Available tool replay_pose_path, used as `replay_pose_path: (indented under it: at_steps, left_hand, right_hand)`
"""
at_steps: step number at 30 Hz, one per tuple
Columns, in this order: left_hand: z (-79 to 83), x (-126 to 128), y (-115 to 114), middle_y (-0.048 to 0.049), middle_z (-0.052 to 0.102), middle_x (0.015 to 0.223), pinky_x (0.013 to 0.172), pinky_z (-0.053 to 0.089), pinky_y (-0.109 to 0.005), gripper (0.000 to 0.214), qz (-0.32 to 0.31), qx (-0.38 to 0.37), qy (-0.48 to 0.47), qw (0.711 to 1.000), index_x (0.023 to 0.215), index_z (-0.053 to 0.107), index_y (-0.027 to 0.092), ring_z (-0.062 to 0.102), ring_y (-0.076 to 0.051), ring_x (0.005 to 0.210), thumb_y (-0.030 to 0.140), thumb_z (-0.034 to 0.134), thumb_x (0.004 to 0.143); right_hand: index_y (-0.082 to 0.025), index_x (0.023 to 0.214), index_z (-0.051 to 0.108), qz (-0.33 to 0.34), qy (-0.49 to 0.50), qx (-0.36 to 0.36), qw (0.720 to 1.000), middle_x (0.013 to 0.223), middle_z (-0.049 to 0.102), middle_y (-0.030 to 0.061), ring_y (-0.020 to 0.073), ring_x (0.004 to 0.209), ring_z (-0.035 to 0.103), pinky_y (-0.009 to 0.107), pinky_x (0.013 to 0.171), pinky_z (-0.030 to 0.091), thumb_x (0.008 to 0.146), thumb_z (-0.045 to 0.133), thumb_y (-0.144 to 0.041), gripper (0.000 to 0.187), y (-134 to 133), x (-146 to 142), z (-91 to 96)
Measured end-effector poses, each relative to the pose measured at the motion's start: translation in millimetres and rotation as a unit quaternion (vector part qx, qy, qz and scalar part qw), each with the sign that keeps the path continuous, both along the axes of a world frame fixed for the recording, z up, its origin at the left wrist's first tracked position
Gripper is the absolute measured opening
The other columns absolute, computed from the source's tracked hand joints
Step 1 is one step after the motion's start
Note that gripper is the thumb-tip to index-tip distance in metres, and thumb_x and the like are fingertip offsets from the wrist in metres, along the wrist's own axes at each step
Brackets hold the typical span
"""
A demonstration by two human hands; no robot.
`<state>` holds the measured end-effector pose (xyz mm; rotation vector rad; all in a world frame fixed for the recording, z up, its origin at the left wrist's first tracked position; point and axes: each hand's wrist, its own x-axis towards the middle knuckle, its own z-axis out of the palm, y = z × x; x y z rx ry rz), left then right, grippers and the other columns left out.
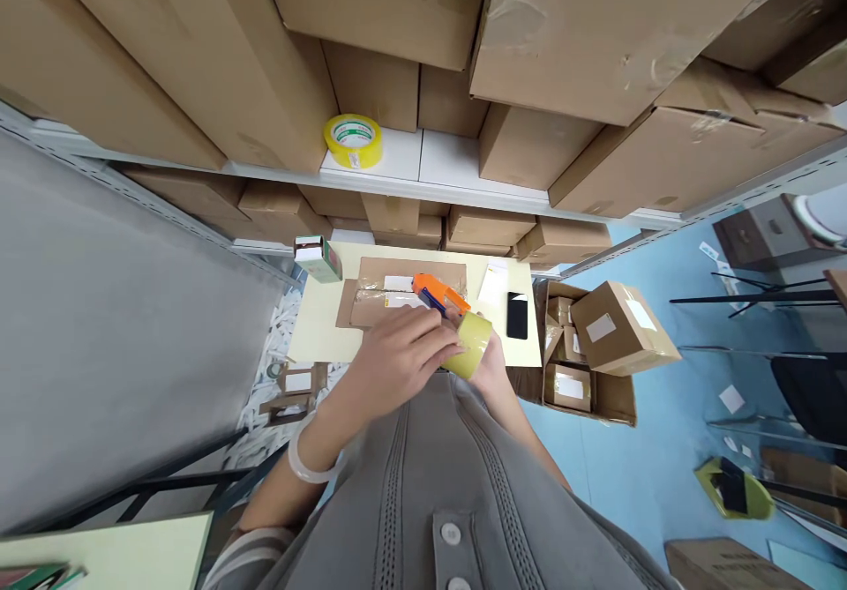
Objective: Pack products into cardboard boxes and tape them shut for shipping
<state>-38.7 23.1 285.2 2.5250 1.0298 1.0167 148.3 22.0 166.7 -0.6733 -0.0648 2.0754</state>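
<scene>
In front of my chest is a tape dispenser (pixel 445 293) with an orange and dark blue head and a wide roll of yellow tape (pixel 471 343). My right hand (pixel 490 365) grips it from the right side, its fingers largely hidden behind the roll. From the left, my left hand (pixel 410 354) is closed, its bent fingers pressed against the roll's left edge and near the dispenser head. Beneath the dispenser, flat cardboard boxes (pixel 374 308) with white labels and clear tape lie on the pale yellow table (pixel 314 330).
A green and white box (pixel 318 258) stands at the table's back left; a black phone (pixel 517 316) and white paper (pixel 493 282) lie right. Another tape roll (pixel 353 141) sits on the shelf (pixel 390 186) among cartons. A large carton (pixel 612 384) holding parcels stands right of the table.
</scene>
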Motion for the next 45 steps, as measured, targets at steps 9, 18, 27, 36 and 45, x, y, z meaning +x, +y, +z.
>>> replay_pose_path:
  at_steps: [9,18,27,36,45]
  left_hand:
    - [14.6,-22,10,-0.0019,0.064,0.086,0.076,0.044,-0.030,0.021,-0.006,-0.017,0.086,0.996,0.088,0.066,0.021,0.056,-0.016,0.080,0.025,0.050,0.100]
    - [13.2,-52,10,-0.0010,0.062,0.075,0.067,0.041,-0.028,0.022,0.070,-0.146,0.011,0.987,0.084,0.071,0.022,0.053,-0.014,0.070,0.034,0.057,0.096]
    - [-24.1,-81,22,0.0007,0.057,0.066,0.057,0.035,-0.024,0.024,0.113,-0.364,-0.089,0.920,0.071,0.070,0.017,0.049,-0.011,0.061,0.038,0.067,0.083]
    - [-15.7,-38,15,-0.0058,0.060,0.083,0.070,0.036,-0.034,0.025,0.105,0.013,0.165,0.981,0.083,0.063,0.019,0.052,-0.018,0.077,0.020,0.045,0.100]
    - [-4.4,-37,21,-0.0044,0.056,0.079,0.066,0.033,-0.036,0.025,0.074,0.034,0.139,0.987,0.087,0.062,0.023,0.049,-0.018,0.074,0.017,0.041,0.100]
  right_hand:
    - [-0.023,0.101,0.067,0.191,-0.055,0.084,0.976,0.100,0.072,0.0062,0.0254,0.103,0.064,0.038,0.085,0.053,0.071,0.072,-0.066,0.052,-6,5,-10.8]
    - [-0.024,0.092,0.067,0.017,-0.215,0.251,0.944,0.096,0.065,-0.0002,0.0164,0.088,0.058,0.025,0.073,0.049,0.051,0.090,-0.022,0.047,3,28,14.8]
    - [-0.027,0.097,0.061,-0.153,-0.162,0.150,0.963,0.097,0.071,0.0018,0.0250,0.100,0.066,0.049,0.090,0.054,0.059,0.084,-0.026,0.045,5,47,27.8]
    - [-0.027,0.102,0.068,-0.290,-0.169,0.112,0.935,0.115,0.072,0.0028,0.0265,0.117,0.063,0.067,0.113,0.036,0.077,0.073,-0.025,0.025,16,74,24.4]
    - [-0.025,0.099,0.069,-0.245,-0.422,0.164,0.857,0.095,0.073,0.0023,0.0222,0.094,0.068,0.042,0.091,0.055,0.079,0.072,-0.055,0.037,14,102,7.9]
